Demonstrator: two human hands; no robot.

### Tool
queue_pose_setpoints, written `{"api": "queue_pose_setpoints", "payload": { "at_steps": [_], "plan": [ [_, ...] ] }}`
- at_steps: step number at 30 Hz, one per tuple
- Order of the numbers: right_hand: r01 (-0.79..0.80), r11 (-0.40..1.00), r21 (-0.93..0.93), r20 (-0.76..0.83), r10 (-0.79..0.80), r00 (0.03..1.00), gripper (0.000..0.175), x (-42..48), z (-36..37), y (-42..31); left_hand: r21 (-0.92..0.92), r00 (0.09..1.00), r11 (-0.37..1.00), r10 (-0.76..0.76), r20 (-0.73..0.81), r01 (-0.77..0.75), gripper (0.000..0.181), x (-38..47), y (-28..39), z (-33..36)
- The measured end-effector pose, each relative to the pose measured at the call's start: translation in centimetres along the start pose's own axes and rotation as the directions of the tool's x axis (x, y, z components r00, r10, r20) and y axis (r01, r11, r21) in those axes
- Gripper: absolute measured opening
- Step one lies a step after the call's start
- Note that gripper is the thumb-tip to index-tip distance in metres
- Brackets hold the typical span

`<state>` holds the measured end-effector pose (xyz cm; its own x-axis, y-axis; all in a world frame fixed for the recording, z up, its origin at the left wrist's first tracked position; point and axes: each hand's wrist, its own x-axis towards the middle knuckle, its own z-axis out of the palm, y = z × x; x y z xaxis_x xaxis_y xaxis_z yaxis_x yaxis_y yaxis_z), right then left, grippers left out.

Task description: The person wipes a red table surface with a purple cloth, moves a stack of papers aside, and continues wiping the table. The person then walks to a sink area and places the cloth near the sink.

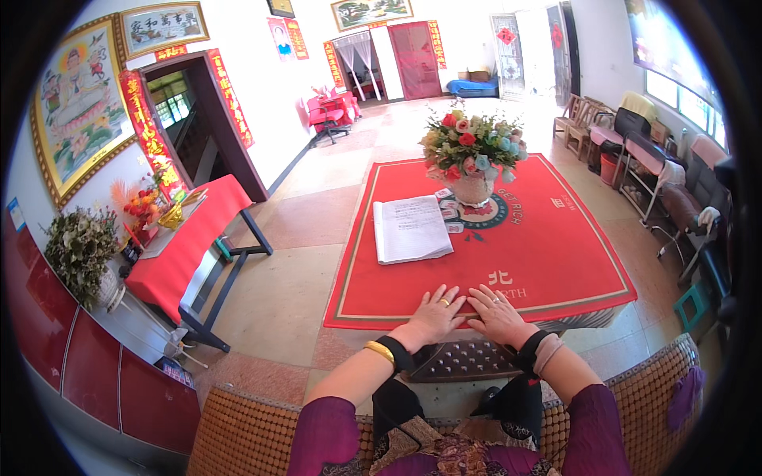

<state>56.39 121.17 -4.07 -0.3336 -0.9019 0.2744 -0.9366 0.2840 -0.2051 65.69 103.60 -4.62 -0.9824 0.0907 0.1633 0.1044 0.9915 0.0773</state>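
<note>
Both palms rest face down on the near edge of a red tablecloth (536, 250) with a printed border and lettering. My left hand (436, 315) lies with its fingers slightly spread, a ring on one finger. Close beside it, my right hand (499, 314) lies flat over part of the printed letters. Neither hand holds anything. Beyond my left hand lies an open lined notebook (412, 229) with handwriting on its page. A vase (473, 189) of artificial flowers (473, 143) stands behind the notebook, towards the table's far side.
A bench with a beaded seat mat (250, 428) is under me. At left stands a side table with a red cloth (196, 238), bearing a gold bowl (171, 215). Chairs (646, 154) line the right wall, near a green stool (692, 306). A pink office chair (327, 122) stands farther back.
</note>
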Motion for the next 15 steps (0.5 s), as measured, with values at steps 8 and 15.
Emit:
{"api": "queue_pose_setpoints", "payload": {
  "at_steps": [8,15],
  "plan": [
    [-0.330,0.942,-0.067,0.008,0.331,0.944,0.057,-3.1,-2.6,7.9,0.051,0.958,0.958,-0.284,0.032,0.282,0.063,-2.1,-4.8,-1.4],
    [-0.845,0.451,-0.288,-0.296,0.797,0.526,0.062,-17.3,-7.4,20.0,0.049,0.652,0.656,-0.755,0.068,0.753,0.069,-11.6,-14.0,-4.4]
  ]
}}
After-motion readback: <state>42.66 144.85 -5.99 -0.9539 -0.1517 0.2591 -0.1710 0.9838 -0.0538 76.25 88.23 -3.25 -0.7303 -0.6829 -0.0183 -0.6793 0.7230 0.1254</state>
